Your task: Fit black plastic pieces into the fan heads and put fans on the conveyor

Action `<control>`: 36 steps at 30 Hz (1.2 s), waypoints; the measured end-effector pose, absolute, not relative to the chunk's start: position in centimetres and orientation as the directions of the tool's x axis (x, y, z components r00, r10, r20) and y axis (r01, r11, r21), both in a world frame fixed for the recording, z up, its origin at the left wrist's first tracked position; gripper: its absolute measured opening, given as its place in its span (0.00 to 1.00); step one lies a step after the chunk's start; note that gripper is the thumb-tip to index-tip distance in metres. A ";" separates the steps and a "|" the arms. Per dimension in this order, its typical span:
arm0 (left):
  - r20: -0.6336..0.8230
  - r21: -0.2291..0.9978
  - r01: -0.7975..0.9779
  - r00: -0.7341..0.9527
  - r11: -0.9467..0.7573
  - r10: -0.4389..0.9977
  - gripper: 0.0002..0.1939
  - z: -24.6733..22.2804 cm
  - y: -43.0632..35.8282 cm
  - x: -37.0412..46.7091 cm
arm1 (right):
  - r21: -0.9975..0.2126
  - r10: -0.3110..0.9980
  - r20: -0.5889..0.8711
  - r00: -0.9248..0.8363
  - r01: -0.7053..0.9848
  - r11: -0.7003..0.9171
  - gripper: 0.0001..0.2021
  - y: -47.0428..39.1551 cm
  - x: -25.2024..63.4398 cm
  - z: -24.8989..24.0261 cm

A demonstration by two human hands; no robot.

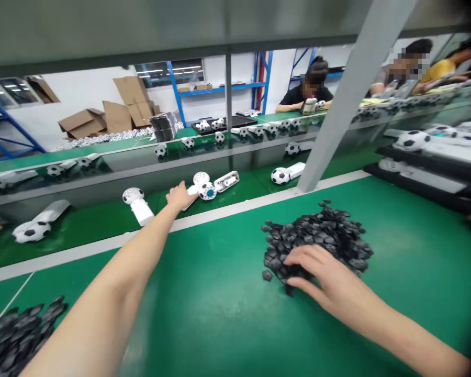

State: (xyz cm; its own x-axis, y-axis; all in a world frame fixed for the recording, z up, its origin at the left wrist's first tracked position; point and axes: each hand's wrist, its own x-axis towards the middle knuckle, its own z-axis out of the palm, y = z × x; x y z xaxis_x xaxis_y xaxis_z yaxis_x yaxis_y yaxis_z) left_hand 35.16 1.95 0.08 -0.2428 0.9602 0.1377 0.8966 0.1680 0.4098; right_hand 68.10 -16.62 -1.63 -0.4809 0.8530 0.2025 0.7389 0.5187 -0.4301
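— What has the left hand (181,196) got?
— Its fingers close on a white fan handle (191,195) on the belt; the soccer-ball fan head (206,191) lies just beyond.
— And the right hand (325,276)?
— Spread flat, palm down, gripping nothing, fingertips on the near edge of the black parts pile (317,238).

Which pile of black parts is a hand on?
The pile of black parts at right centre of the green table: the right hand rests on its near edge. The other pile, at bottom left, is untouched.
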 end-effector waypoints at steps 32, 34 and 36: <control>-0.101 0.269 0.950 0.192 -0.159 0.976 0.34 0.2 -20.4 35.9 | -0.046 0.826 0.090 -0.557 0.826 0.562 0.09 -8.9 62.2 0.1; -0.123 0.265 0.958 0.141 -0.104 0.982 0.33 0.1 -20.4 36.4 | -0.323 0.841 0.100 -0.531 0.783 0.532 0.08 -10.6 61.3 0.7; -0.134 0.266 0.961 0.112 -0.073 0.985 0.33 0.0 -20.4 36.7 | -0.635 0.833 0.081 -0.547 0.616 0.466 0.05 -12.8 59.9 1.0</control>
State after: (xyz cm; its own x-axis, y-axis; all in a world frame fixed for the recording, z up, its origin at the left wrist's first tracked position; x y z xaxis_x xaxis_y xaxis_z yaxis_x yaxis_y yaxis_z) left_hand 36.68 -20.43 0.02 0.1117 0.9847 -0.1336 0.9613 -0.0730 0.2658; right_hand 59.86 -12.80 0.97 -0.5470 0.8332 0.0809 0.6162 0.4662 -0.6348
